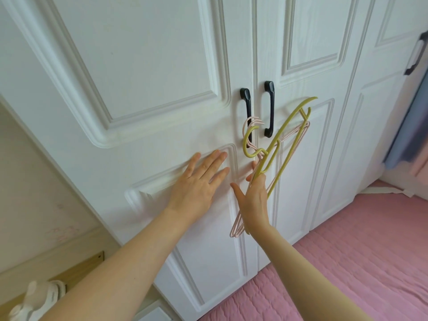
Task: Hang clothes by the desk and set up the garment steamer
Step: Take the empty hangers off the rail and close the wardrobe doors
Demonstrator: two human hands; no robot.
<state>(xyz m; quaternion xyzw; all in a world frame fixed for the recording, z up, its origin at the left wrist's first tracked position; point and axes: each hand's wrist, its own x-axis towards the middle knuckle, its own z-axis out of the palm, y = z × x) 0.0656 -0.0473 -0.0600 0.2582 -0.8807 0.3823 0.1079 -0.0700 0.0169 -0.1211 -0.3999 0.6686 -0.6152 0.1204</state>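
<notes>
My left hand lies flat with straight fingers against the left white wardrobe door. My right hand holds a bunch of clothes hangers in front of the door seam: an olive-green hanger and several pale pink hangers behind it. Their hooks point up beside the black door handles. The fingers of my right hand are mostly hidden behind the hangers. A white object, possibly the steamer, sits at the bottom left.
Both wardrobe doors are closed. A pink quilted bed cover fills the lower right, up against the wardrobe. Blurred blue and pink clothes hang at the right edge. A beige wall and wooden trim lie at the left.
</notes>
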